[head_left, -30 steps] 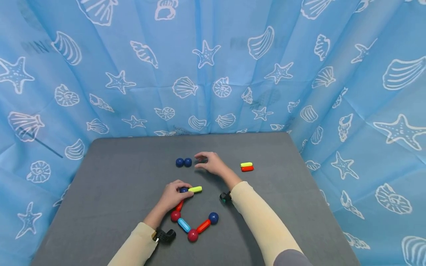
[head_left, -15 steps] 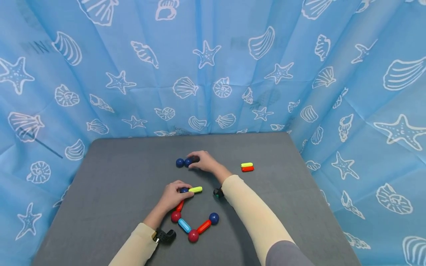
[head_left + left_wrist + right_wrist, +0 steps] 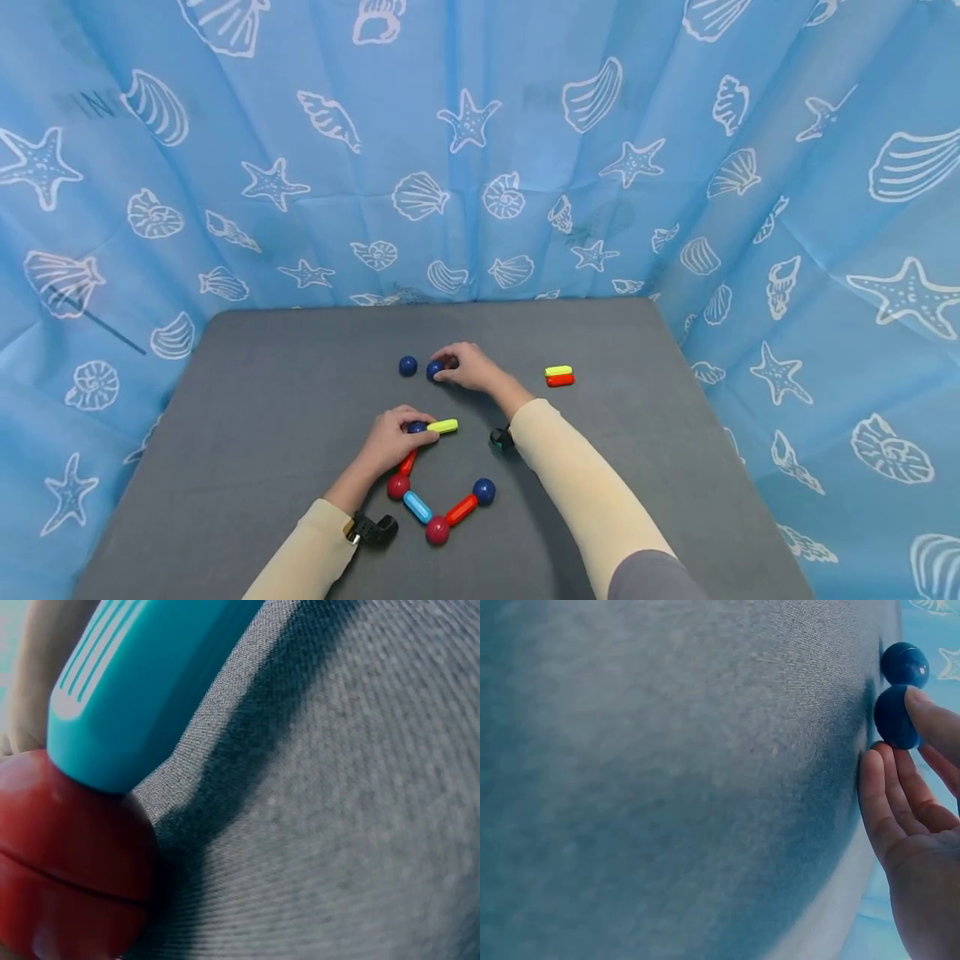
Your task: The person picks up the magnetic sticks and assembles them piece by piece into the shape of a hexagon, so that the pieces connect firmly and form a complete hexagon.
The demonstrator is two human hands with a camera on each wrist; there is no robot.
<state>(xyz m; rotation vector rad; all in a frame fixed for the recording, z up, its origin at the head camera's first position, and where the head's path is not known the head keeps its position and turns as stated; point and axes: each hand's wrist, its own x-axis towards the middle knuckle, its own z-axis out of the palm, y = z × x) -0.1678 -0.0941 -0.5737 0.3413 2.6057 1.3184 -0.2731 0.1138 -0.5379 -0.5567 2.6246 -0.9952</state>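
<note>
My left hand (image 3: 390,437) pinches a dark blue ball (image 3: 417,427) joined to a yellow rod (image 3: 443,426). A red rod (image 3: 407,463) runs from that ball to a red ball (image 3: 398,486), then a light blue rod (image 3: 417,507), a second red ball (image 3: 437,530), a red rod (image 3: 461,509) and a blue ball (image 3: 484,491). Farther back, my right hand (image 3: 471,367) pinches another blue ball (image 3: 435,370) between thumb and fingers, also seen in the right wrist view as a blue ball (image 3: 895,718). The left wrist view has a red ball (image 3: 71,859) against a light blue rod (image 3: 146,690).
A loose blue ball (image 3: 407,366) lies left of my right hand. Toward the right, a yellow rod (image 3: 558,371) and a red rod (image 3: 560,380) lie side by side on the grey table (image 3: 637,467). A blue shell-patterned curtain (image 3: 480,150) hangs behind.
My right hand has reached left to the nearer blue ball, taken hold of it and drawn it slightly right, apart from the other ball. My left hand has stayed in place.
</note>
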